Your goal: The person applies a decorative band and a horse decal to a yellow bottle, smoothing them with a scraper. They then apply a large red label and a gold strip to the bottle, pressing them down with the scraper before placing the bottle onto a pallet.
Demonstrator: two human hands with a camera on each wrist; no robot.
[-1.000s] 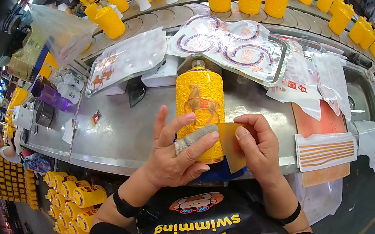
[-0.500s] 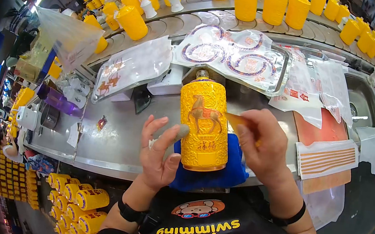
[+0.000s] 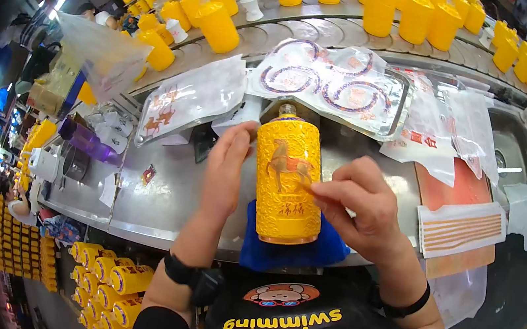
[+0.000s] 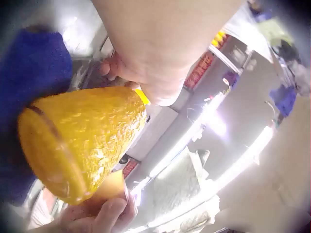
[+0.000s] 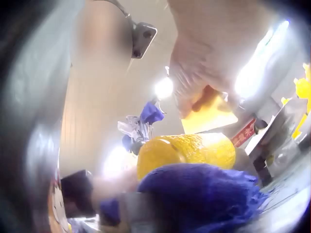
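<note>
A yellow embossed bottle with a brown horse picture and lettering lies tilted on a blue cloth, its neck pointing away from me. My right hand pinches a thin amber scraper over the bottle's right side, level with the horse's legs. In the head view the scraper is mostly hidden by the fingers. Along the bottle's upper left side is my left hand, fingers straight and together, fingertips close to the shoulder. The left wrist view shows that hand near the bottle's top.
Behind the bottle, a tray carries sheets of curved blue decals. Horse decal sheets lie to the left. A striped decal sheet rests on a board at right, near a sink. Yellow bottles line the conveyor beyond.
The right hand has moved the scraper from the lower right side to near the horse's legs. My left hand left the bottle's front, moved left, then up beside its shoulder, fingers straightening.
</note>
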